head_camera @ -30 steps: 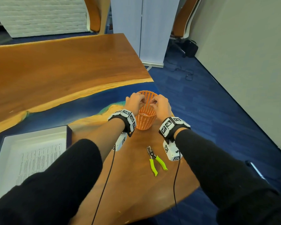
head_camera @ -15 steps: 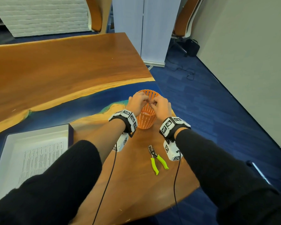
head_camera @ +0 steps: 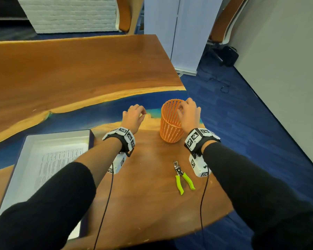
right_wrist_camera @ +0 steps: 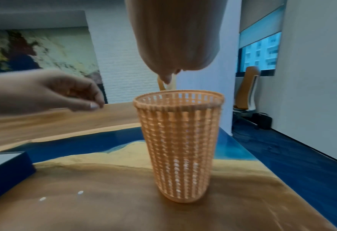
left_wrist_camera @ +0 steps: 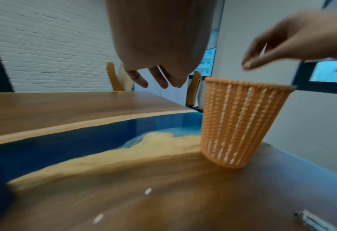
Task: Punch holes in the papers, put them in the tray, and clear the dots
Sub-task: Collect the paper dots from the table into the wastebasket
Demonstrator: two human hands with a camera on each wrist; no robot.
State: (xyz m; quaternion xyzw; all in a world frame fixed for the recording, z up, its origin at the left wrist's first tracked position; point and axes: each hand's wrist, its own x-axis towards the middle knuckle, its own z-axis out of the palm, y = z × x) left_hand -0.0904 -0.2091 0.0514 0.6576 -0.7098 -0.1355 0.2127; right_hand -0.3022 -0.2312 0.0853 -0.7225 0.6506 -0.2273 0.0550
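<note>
The orange mesh basket (head_camera: 170, 123) stands upright near the table's right edge. My right hand (head_camera: 182, 109) hovers over its right rim with fingers relaxed and pointing down, holding nothing I can see. My left hand (head_camera: 141, 112) hangs a hand's width to the left of the basket, fingers loosely curled and empty (left_wrist_camera: 155, 79). The green-handled hole punch (head_camera: 182, 175) lies on the wood between my wrists. Printed papers (head_camera: 58, 159) lie in the white tray (head_camera: 58, 134) at the left. Two white paper dots (left_wrist_camera: 148, 191) (right_wrist_camera: 80, 192) rest on the table near the basket.
The wooden table with a blue resin strip (head_camera: 79, 114) stretches away to the back left. Its right edge drops to blue carpet (head_camera: 251, 123) just past the basket. Orange chairs (head_camera: 125, 13) and a white panel (head_camera: 184, 33) stand beyond the table.
Both hands were together over the basket's mouth. My left hand has moved left, away from the basket, and my right hand has shifted to its right rim.
</note>
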